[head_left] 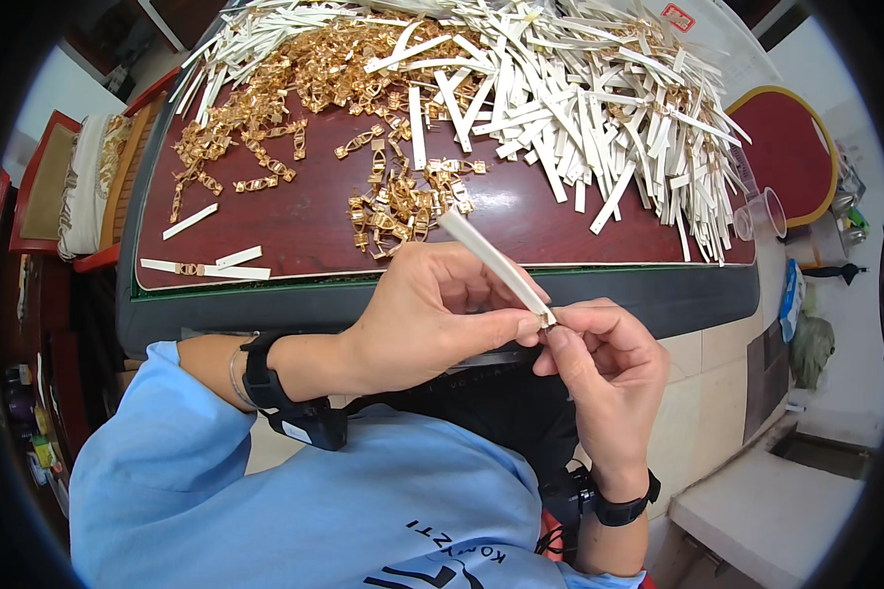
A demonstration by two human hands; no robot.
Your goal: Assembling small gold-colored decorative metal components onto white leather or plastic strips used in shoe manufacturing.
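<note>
White strip (493,260) is angled up-left out of both hands, with the left hand (417,309) pinching its lower part and the right hand (609,358) gripping right at that end, so fingers kinda block whatever tiny bit is there. Just past them on the red-brown desk (300,221) there's a small cluster of gold-coloured links (403,206), a bigger gold heap (349,74) behind, and a messy white-strip pile (599,118) off right, beside a clear plastic cup (762,214).

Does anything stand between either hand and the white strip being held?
Nothing visible does: the left hand pinches the white strip, and the right hand meets its lower end. Gold pieces lie beyond, on the table.
</note>
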